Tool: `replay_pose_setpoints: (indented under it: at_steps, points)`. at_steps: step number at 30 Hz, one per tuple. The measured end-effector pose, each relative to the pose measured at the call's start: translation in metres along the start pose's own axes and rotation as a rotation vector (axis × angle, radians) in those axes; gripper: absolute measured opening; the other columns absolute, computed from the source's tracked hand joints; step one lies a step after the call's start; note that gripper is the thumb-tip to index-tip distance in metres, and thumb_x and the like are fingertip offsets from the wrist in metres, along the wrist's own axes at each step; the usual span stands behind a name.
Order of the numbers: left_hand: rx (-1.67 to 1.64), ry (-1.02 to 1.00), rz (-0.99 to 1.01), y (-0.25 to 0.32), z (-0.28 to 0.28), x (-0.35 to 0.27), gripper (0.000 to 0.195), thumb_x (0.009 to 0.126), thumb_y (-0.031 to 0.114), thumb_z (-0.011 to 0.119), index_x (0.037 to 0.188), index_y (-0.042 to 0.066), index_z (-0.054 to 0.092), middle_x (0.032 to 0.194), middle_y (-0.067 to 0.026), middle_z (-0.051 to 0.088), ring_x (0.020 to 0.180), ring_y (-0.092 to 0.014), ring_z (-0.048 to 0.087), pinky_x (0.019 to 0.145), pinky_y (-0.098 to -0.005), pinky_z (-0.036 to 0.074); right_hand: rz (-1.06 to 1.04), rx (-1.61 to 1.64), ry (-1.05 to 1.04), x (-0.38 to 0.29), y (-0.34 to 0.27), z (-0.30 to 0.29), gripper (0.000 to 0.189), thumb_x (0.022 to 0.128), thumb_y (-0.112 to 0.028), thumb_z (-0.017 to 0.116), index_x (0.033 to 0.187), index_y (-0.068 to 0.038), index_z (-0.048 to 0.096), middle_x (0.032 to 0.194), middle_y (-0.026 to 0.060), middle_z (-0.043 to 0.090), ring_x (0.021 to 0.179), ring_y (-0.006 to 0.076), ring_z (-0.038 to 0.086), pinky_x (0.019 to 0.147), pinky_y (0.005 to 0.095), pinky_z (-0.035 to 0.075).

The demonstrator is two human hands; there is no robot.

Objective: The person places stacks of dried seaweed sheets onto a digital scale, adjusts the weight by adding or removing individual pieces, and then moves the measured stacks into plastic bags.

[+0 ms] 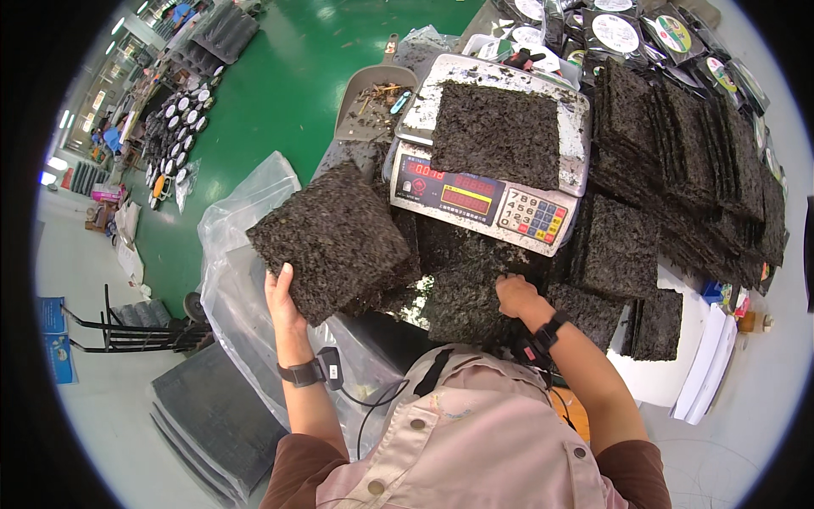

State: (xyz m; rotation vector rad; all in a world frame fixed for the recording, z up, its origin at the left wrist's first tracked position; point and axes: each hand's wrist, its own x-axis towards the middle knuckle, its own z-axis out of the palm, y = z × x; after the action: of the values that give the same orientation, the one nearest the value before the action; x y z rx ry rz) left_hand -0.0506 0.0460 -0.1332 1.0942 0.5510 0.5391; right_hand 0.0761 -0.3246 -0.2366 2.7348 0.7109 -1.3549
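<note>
My left hand point(284, 298) grips the lower left edge of a square dark dried seaweed sheet point(334, 242), tilted up left of the scale. My right hand point(518, 296) touches the upper right part of another seaweed sheet point(467, 305) lying in front of the scale; its fingertips are partly hidden, so I cannot tell whether they pinch it. On the metal pan of the digital scale point(474, 200) lies a further seaweed sheet point(499, 133). To the right, large stacks of seaweed sheets point(687, 153) lean together, with smaller piles point(620, 248) nearer my right forearm.
A dustpan point(369, 102) with debris stands behind the scale at the left. Clear plastic bagging point(235, 216) hangs along the left side. Labelled packets point(613, 32) are heaped at the back right. A hand truck point(140, 337) stands at far left, near dark stacked sheets point(216, 407).
</note>
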Motion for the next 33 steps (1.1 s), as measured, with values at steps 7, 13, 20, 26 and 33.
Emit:
replay_pose_setpoints:
  at_steps: [7, 13, 20, 26, 33]
  points:
    - [0.201, 0.167, 0.162, -0.001, -0.015, 0.002, 0.040, 0.085, 0.005, 0.061, 0.121, -0.001, 0.045, 0.112, -0.0097, 0.058, 0.100, -0.018, 0.056, 0.090, -0.0311, 0.044, 0.344, 0.044, -0.098, 0.030, -0.014, 0.007, 0.089, 0.078, -0.020, 0.070, 0.143, 0.000, 0.013, 0.142, 0.0294, 0.020, 0.104, 0.0388, 0.056, 0.075, 0.0401, 0.056]
    - [0.404, 0.317, 0.276, -0.011, -0.018, 0.004, 0.057, 0.083, 0.007, 0.065, 0.131, -0.004, 0.036, 0.127, -0.0138, 0.047, 0.114, -0.021, 0.048, 0.098, -0.0309, 0.037, 0.319, 0.381, 0.135, 0.023, -0.006, 0.003, 0.098, 0.068, -0.023, 0.080, 0.139, 0.006, 0.020, 0.130, 0.0311, 0.037, 0.098, 0.0379, 0.059, 0.067, 0.0367, 0.055]
    - [1.042, 0.487, 0.464, -0.019, -0.013, -0.002, 0.063, 0.080, 0.013, 0.068, 0.133, -0.001, 0.036, 0.130, -0.0152, 0.045, 0.120, -0.023, 0.043, 0.099, -0.0362, 0.035, -0.180, 0.962, 0.541, -0.032, 0.009, -0.015, 0.039, 0.063, -0.019, 0.080, 0.063, 0.002, 0.047, 0.058, 0.0012, 0.043, 0.055, 0.0112, 0.039, 0.049, 0.0299, 0.037]
    - [0.386, -0.186, 0.156, -0.020, 0.064, -0.037, 0.011, 0.088, 0.004, 0.056, 0.098, 0.001, 0.060, 0.086, -0.0063, 0.064, 0.070, -0.011, 0.058, 0.068, -0.0244, 0.049, -0.227, 0.916, 0.773, -0.124, -0.004, -0.091, 0.019, 0.067, -0.008, 0.076, 0.073, -0.001, 0.059, 0.061, -0.0006, 0.045, 0.056, 0.0098, 0.039, 0.052, 0.0250, 0.036]
    - [-0.380, -0.419, -0.721, -0.054, 0.105, -0.031, 0.027, 0.091, 0.013, 0.051, 0.114, -0.002, 0.051, 0.109, -0.0131, 0.061, 0.094, -0.021, 0.062, 0.083, -0.0339, 0.051, -0.853, 0.335, 1.147, -0.123, 0.014, -0.068, 0.029, 0.059, 0.004, 0.070, 0.082, -0.013, 0.067, 0.096, 0.0046, 0.057, 0.086, 0.0254, 0.054, 0.073, 0.0343, 0.045]
